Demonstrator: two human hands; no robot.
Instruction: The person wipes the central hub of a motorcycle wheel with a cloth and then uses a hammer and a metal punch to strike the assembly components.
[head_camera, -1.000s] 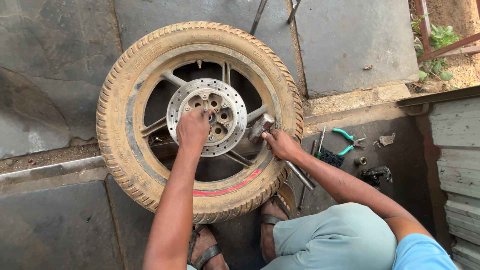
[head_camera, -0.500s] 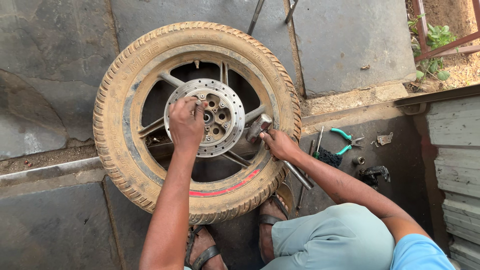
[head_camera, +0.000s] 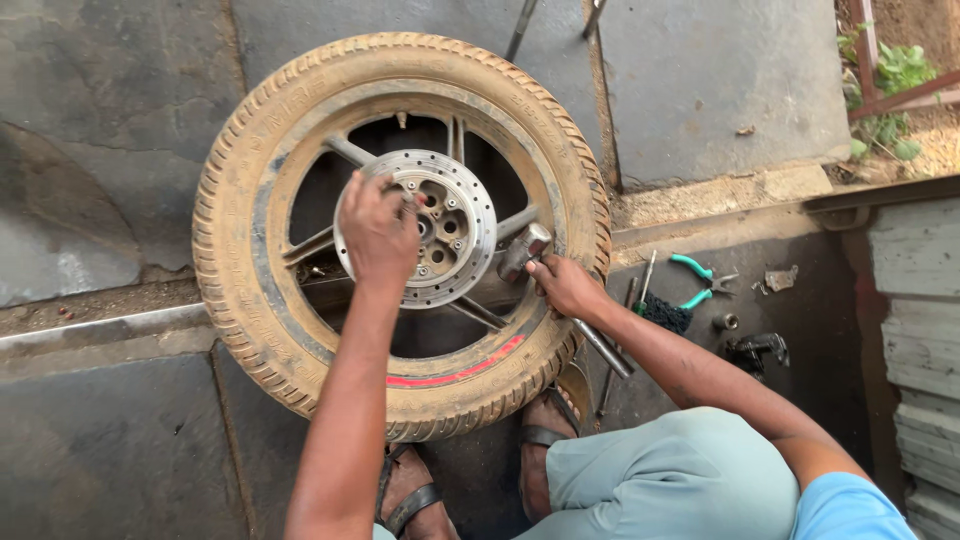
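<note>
Head view: motorcycle wheel (head_camera: 300, 330) lies flat on the stone floor (head_camera: 110, 120), resting against the person's sandalled feet (head_camera: 545, 430). Left hand (head_camera: 378, 228) is cupped over the perforated brake disc (head_camera: 465, 225) at the hub, fingers curled onto it. Right hand (head_camera: 565, 285) is clenched around a steel hammer (head_camera: 525, 252), its head touching a spoke. Judgement: the wheel is heavy and rigid, its dusty tyre grippy; best held at rim or spokes, the disc edge being thin. Green-handled pliers (head_camera: 700, 280) lie nearby.
</note>
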